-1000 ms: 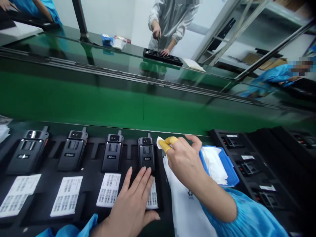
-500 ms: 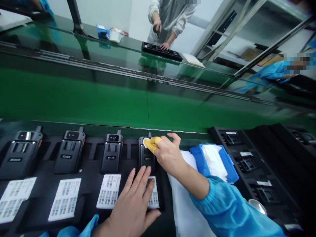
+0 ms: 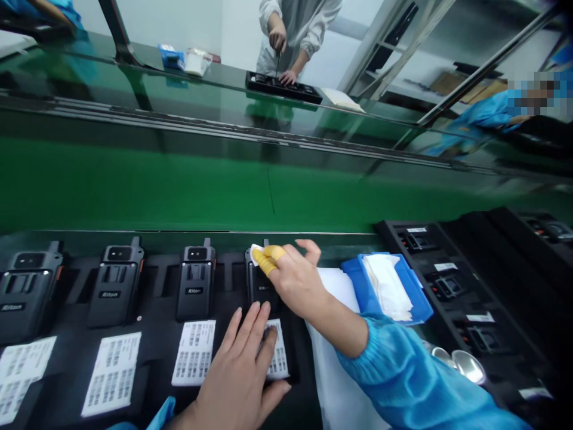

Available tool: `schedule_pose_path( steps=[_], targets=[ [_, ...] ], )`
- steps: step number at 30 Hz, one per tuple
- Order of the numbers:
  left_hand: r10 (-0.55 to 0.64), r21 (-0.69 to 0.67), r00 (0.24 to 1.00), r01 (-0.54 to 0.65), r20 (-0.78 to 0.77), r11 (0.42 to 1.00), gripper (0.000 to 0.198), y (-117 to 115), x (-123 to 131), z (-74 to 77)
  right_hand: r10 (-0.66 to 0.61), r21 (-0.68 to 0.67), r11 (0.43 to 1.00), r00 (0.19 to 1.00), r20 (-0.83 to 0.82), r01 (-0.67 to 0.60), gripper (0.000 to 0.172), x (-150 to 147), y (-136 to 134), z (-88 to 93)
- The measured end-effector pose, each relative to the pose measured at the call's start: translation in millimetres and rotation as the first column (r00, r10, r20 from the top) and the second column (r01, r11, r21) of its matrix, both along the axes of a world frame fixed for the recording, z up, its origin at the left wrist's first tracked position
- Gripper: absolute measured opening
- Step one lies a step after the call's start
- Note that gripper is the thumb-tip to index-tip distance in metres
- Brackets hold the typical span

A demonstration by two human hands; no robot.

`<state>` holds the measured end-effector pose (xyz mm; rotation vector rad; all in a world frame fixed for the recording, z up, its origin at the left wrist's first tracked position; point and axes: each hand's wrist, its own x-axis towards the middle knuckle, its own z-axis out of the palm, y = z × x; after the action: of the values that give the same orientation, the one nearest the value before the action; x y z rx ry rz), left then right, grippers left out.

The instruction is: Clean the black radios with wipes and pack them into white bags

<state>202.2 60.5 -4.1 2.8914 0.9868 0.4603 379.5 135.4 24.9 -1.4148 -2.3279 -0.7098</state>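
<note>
A black rugged handset (image 3: 256, 291) with a stub antenna and a "Riton" label lies back side up in a black foam tray (image 3: 156, 340). My right hand (image 3: 298, 280), with yellow finger cots on its fingers, presses a small white wipe (image 3: 255, 253) to the camera end of this handset. Fingers stretched, my left hand (image 3: 239, 373) rests flat below the handset, partly over a white barcode label sheet (image 3: 278, 352). Three like handsets stand in a row to the left, the nearest handset (image 3: 196, 292) with its own label sheet (image 3: 194, 353) below.
Right of the tray are a white sheet (image 3: 331, 346) and a blue bin (image 3: 356, 283) of white wipes (image 3: 387, 285). Another black tray (image 3: 430, 260) holds several devices, with shiny metal dishes (image 3: 468, 365) near it. Behind the green belt (image 3: 201, 185), a co-worker (image 3: 298, 27) handles a tray.
The wipe has shifted slightly toward the handset's upper left corner under my right hand. The view has tilted a little; my left hand stays flat in place.
</note>
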Motion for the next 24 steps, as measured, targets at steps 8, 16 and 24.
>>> schedule_pose_path(
  steps=[8,16,24],
  targets=[
    [0.019,-0.011,1.0,-0.018,0.02,1.0,0.055,0.0,2.0,2.5,-0.1,-0.024,0.995,0.995,0.019,0.1,0.025,3.7,-4.4,-7.2],
    [-0.013,0.04,1.0,0.014,-0.01,0.999,0.053,0.6,0.0,2.4,-0.104,0.052,0.993,0.994,-0.034,0.106,0.028,0.0,-7.8,-0.2],
    [-0.013,0.009,1.0,0.013,-0.007,1.0,0.053,0.0,-1.1,-0.9,-0.049,-0.059,0.997,0.998,0.051,0.052,0.022,3.4,-5.8,-2.4]
  ],
)
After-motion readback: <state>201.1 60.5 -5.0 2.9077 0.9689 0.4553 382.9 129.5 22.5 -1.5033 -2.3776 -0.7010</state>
